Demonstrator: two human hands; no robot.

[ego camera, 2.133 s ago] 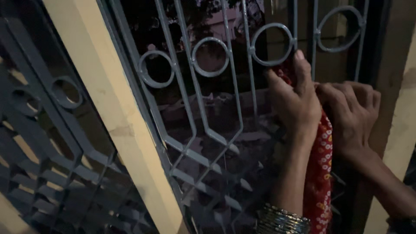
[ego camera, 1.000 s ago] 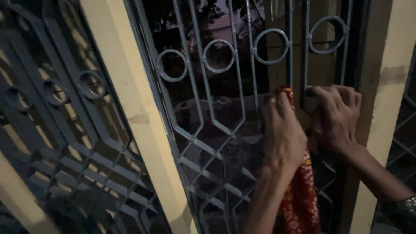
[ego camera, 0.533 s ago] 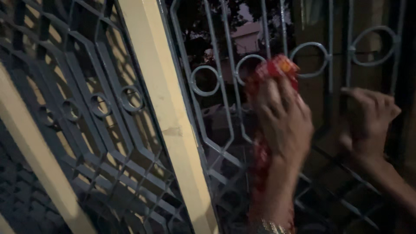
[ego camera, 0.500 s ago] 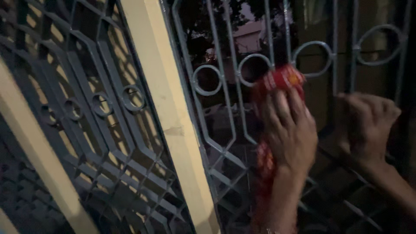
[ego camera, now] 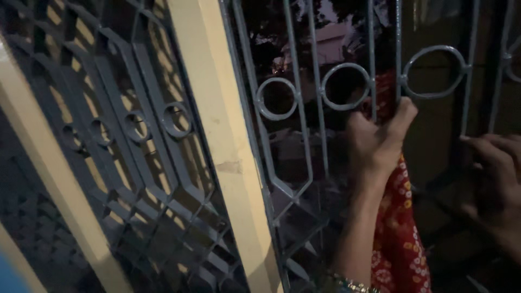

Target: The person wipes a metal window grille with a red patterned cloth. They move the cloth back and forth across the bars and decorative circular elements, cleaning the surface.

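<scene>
Cloth (ego camera: pixel 399 239) under left hand (ego camera: pixel 377 144)

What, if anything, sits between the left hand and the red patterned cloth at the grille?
Nothing visible does. The left hand is closed on the red patterned cloth and presses it against the grey metal grille; the cloth hangs down beside the wrist. The right hand rests on the grille further right, apart from the cloth.
</scene>
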